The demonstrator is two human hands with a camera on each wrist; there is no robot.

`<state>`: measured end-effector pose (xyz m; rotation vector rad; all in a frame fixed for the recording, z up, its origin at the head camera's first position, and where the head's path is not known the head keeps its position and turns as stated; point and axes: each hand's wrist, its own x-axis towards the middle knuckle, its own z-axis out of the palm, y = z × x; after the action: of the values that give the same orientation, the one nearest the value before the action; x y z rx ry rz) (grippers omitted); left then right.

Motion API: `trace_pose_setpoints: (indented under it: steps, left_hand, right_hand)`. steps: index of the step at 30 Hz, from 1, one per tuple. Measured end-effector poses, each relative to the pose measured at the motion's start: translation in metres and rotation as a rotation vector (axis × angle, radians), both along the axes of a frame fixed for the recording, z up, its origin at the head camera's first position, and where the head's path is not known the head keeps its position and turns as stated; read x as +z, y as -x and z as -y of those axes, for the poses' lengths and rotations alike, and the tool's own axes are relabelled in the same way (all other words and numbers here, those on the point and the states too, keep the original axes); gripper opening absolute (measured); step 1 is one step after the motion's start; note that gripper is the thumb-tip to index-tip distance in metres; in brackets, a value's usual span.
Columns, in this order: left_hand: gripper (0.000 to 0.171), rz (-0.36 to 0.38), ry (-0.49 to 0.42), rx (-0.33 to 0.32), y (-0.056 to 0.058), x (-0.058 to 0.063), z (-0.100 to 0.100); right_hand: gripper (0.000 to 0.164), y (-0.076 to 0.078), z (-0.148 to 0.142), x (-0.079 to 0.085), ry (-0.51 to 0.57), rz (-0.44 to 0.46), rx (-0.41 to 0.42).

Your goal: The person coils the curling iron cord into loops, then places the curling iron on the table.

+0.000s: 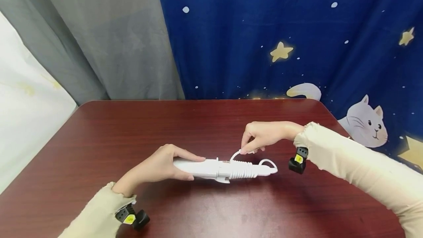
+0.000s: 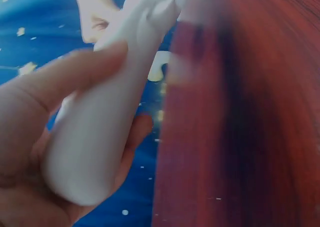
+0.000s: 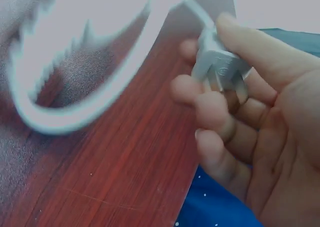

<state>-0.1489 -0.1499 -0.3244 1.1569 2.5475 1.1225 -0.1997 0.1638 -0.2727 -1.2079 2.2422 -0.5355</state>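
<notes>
My left hand (image 1: 160,164) grips the thick end of a white hair styling iron (image 1: 208,169), thumb on one side and fingers on the other. The iron lies lengthwise from left to right over the table. Its white cord (image 1: 242,170) is wound in several turns round the narrower right part, and a small loop arches near the tip. In the right wrist view, a two-pronged power plug (image 3: 217,62) sits between thumb and fingers of my right hand (image 1: 264,135), which pinches it just above the coils. The left wrist view shows the smooth rounded end (image 2: 95,152) in the palm.
The dark red wooden table (image 1: 148,124) spreads under both hands. Behind it hang a grey curtain (image 1: 115,39) and a blue curtain (image 1: 231,39) with stars and a cat. A white cloth (image 1: 26,102) is at the left. Each wrist wears a small black camera (image 1: 297,164).
</notes>
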Motion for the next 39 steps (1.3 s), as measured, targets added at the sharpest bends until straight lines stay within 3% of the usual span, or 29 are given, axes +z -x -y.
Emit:
trace_pose_setpoints:
  steps: [6, 9, 16, 21, 27, 39]
  left_hand:
    - [0.045, -0.126, 0.076, 0.112, 0.01, -0.017, -0.016]
    - [0.045, -0.116, 0.067, 0.137, 0.014, -0.023, -0.021]
    - [0.045, -0.094, 0.026, 0.16, 0.024, -0.031, -0.026]
    - [0.047, -0.05, -0.023, 0.145, 0.033, -0.04, -0.028]
    - [0.048, -0.022, -0.032, 0.057, 0.041, -0.042, -0.033]
    - [0.049, 0.028, 0.005, -0.004, 0.047, -0.041, -0.035]
  right_hand:
    - [0.026, -0.002, 0.0, -0.011, -0.03, -0.047, -0.094]
    - [0.023, -0.001, -0.002, -0.018, -0.025, -0.088, -0.139]
    - [0.016, 0.009, -0.012, -0.024, 0.037, -0.267, -0.129]
    - [0.016, 0.024, -0.016, -0.022, 0.022, -0.208, -0.099]
    - [0.012, 0.041, -0.024, -0.022, -0.017, -0.071, -0.147]
    - [0.007, 0.047, -0.037, -0.045, -0.014, 0.088, -0.203]
